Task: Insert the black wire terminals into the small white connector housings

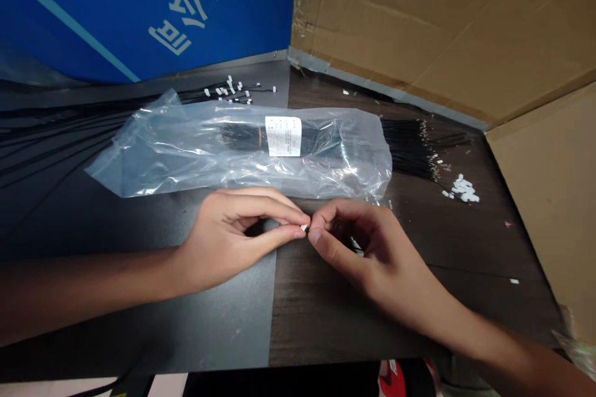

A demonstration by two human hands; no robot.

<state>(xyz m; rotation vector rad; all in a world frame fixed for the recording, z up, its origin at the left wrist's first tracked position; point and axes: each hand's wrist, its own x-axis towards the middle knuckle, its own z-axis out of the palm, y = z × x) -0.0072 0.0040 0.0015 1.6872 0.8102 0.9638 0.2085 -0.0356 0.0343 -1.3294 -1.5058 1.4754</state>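
My left hand (233,236) and my right hand (367,248) meet fingertip to fingertip over the dark table (302,310). Between them sits a tiny white connector (304,227), pinched by my left thumb and forefinger. My right hand is closed in a pinch on a thin black wire (356,247) that runs under its fingers to the connector. Just behind the hands lies a clear plastic bag (242,149) with a white label (283,136), holding a bundle of black wires.
A bundle of loose black wires (410,146) lies at the right of the bag, with small white connectors (463,189) scattered beside it. More black wires with white ends (230,92) lie behind left. A blue panel (139,6) and cardboard walls (442,25) enclose the table.
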